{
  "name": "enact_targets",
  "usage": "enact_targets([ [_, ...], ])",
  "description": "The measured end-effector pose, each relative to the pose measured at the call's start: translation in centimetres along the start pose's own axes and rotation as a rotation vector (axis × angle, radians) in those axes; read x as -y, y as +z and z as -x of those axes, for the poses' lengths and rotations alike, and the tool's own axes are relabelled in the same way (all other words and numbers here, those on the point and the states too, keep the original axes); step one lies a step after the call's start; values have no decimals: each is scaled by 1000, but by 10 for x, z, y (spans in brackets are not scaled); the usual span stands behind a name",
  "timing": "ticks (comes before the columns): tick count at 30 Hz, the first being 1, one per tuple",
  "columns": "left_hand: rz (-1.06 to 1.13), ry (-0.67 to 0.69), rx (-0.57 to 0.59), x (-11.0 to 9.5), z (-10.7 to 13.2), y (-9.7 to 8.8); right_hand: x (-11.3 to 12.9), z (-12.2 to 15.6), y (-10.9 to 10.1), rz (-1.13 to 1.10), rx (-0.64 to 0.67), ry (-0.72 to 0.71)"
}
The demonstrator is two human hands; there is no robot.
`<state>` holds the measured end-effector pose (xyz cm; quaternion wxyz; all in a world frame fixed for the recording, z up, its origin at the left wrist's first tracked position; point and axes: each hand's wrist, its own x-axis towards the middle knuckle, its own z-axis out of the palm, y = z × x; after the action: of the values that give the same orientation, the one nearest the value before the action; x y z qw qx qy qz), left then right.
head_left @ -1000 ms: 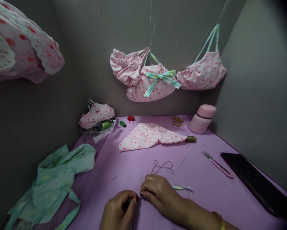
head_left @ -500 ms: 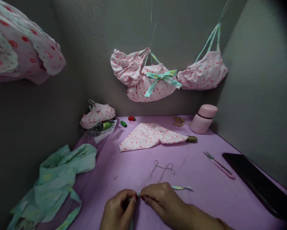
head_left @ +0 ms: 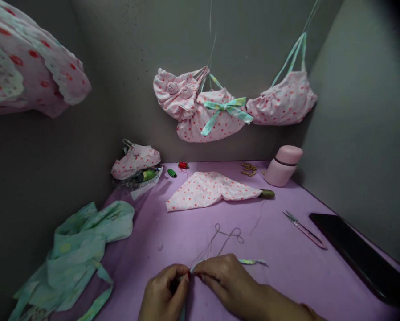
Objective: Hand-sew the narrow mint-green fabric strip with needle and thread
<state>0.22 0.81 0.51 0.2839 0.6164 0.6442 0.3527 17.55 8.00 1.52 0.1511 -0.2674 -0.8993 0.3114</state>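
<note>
Both hands are pinched shut, fingertip against fingertip, at the near edge of the purple table. The left hand and the right hand nip the near end of a narrow mint fabric strip, whose other end lies flat on the table just right of the right hand. A pale thread runs from the pinch up to a loose loop a little farther off. I cannot tell whether a needle is held.

The stitching on the strip looks under way rather than done, since much slack thread lies loose.

To the left a crumpled mint cloth hangs over the table edge. To the right lie thread snips and a black slab, perhaps a tablet.

Farther off a flat pink dotted piece looks not yet made up. Beyond it are a green spool, a red spool, small brown bits, a pink flask and, far left, a dotted pouch.

On the far wall hang three finished-looking dotted bags.

No brand, label or writing is readable anywhere.
</note>
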Motion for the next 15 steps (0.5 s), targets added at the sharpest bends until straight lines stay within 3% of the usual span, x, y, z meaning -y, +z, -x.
enact_targets([
  [9, -60, 109, -35, 6, 2, 2, 6, -1, -2, -42, 7, 9],
  [15, -134, 98, -45, 7, 2, 4, 5, -1, -1, -15, 15, 14],
])
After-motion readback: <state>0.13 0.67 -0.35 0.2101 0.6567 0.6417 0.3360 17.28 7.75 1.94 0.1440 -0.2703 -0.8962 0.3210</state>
